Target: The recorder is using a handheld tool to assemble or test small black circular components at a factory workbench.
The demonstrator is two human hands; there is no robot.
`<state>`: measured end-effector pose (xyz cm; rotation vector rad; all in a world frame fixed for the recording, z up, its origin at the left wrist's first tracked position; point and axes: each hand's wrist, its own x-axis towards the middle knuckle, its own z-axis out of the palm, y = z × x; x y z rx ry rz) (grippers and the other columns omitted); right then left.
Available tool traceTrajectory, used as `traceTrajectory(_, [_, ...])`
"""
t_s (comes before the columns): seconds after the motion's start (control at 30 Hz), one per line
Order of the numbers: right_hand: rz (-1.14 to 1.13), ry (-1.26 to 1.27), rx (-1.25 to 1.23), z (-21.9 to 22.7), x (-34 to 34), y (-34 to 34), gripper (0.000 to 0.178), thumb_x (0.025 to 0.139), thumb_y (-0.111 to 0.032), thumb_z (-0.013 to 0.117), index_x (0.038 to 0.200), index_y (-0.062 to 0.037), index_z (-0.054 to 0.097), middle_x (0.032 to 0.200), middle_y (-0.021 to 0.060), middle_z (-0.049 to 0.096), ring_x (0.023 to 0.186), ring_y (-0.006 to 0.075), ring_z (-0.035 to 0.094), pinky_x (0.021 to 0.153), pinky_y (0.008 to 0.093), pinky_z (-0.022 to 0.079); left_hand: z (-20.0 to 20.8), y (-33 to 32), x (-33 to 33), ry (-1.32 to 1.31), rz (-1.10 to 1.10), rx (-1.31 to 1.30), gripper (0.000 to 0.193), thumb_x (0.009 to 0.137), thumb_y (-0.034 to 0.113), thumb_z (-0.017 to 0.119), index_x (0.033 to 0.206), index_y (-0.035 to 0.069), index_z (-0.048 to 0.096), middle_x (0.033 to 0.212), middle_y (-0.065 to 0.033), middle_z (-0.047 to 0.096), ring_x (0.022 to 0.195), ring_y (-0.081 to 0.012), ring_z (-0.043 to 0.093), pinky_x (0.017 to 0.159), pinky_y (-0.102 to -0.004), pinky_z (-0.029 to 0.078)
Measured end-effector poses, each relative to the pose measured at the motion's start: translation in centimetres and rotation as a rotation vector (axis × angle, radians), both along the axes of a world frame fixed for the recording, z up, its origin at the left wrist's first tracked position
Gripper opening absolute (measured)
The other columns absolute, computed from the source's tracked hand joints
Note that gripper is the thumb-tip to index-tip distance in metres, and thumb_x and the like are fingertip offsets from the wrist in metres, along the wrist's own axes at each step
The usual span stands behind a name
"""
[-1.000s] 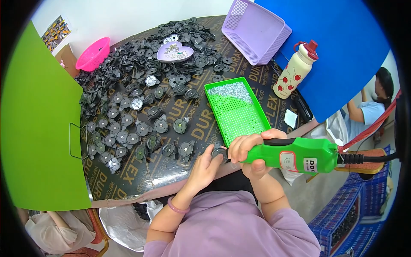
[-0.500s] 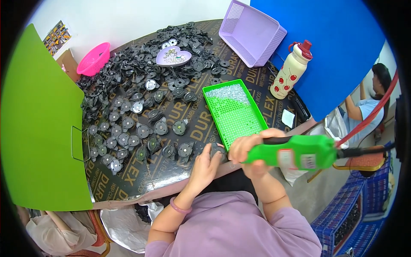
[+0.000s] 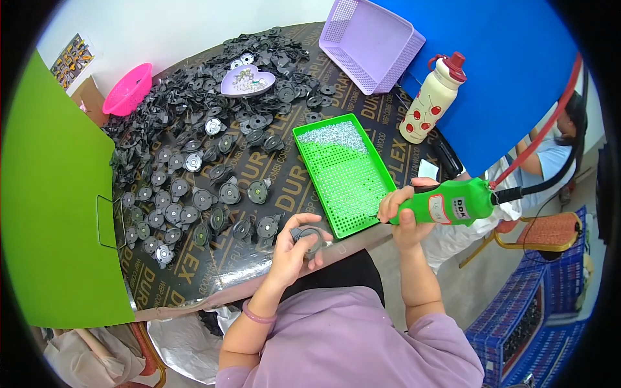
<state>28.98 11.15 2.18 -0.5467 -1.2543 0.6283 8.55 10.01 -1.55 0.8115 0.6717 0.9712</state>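
Note:
My left hand (image 3: 284,258) holds a round dark grey plastic part (image 3: 313,242) over the table's front edge, with the thumb across its face. Wrapped round a green electric screwdriver (image 3: 460,202), my right hand (image 3: 402,212) is by the near right corner of a green perforated tray (image 3: 346,197). The screwdriver lies nearly level, its cable and a red cord running up to the right; its tip is hidden by my hand. Small silvery screws (image 3: 336,136) are heaped at the tray's far end. Several assembled round parts (image 3: 229,192) lie to the left of the tray.
A big pile of black parts (image 3: 168,107) covers the back left, with a purple heart-shaped dish (image 3: 226,88) on it. Beyond are a pink basket (image 3: 129,87) and a purple basket (image 3: 362,55). A cream bottle (image 3: 430,103) stands right; green (image 3: 65,207) and blue panels (image 3: 491,77) flank the table.
The screwdriver in my right hand has come away from the part, up and to the right. My left hand has turned the part, showing more of it. The whole view has shifted slightly.

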Motion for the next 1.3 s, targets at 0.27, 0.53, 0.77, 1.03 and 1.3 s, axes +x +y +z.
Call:
traceTrajectory(0.27, [0.012,-0.041,-0.018,-0.5,0.1,0.2,0.046,0.084,-0.024,0.059,0.113,-0.0018,0.031,0.058,0.0074,0.046,0.045,0.0165,0.046,0.041,0.0268,0.040,-0.6,0.1,0.1,-0.071,0.055,0.008,0.030,0.095,0.036,0.038,0.099,0.007,0.043,0.082,-0.0133,0.056,0.049,-0.0148,0.052,0.038,-0.0205,0.035])
traceTrajectory(0.53, [0.030,-0.053,-0.054,-0.6,-0.1,0.2,0.046,0.084,-0.024,0.061,0.112,-0.0027,0.031,0.057,0.0072,0.045,0.045,0.0162,0.046,0.041,0.0266,0.040,-0.6,0.2,0.1,-0.050,0.072,-0.026,0.034,0.096,0.038,0.030,0.095,0.007,0.044,0.077,-0.0138,0.057,0.043,-0.0151,0.049,0.033,-0.0209,0.031])
traceTrajectory(0.77, [0.030,0.055,0.017,1.8,-0.7,-0.4,0.051,0.084,-0.032,0.061,0.115,-0.0046,0.030,0.059,0.0058,0.047,0.043,0.0171,0.047,0.040,0.0272,0.040,-0.6,0.3,0.1,-0.063,0.061,-0.075,0.032,0.096,0.035,0.028,0.093,0.007,0.045,0.075,-0.0145,0.057,0.039,-0.0142,0.046,0.030,-0.0204,0.028])
traceTrajectory(1.03, [0.347,0.210,0.132,4.0,-6.7,-2.6,0.053,0.085,-0.042,0.056,0.118,-0.0108,0.027,0.060,0.0054,0.048,0.043,0.0178,0.049,0.041,0.0298,0.044,-0.2,0.2,0.0,-0.063,0.088,-0.119,0.031,0.096,0.031,0.029,0.091,0.005,0.046,0.071,-0.0120,0.056,0.038,-0.0138,0.046,0.030,-0.0201,0.029])
traceTrajectory(1.3, [0.427,0.204,0.052,2.3,-8.5,-1.9,0.051,0.085,-0.038,0.057,0.115,-0.0104,0.027,0.060,0.0063,0.049,0.046,0.0197,0.050,0.045,0.0322,0.045,-0.2,0.2,-0.1,-0.029,0.107,-0.078,0.032,0.096,0.031,0.028,0.093,0.005,0.046,0.075,-0.0122,0.056,0.041,-0.0155,0.046,0.032,-0.0211,0.030])
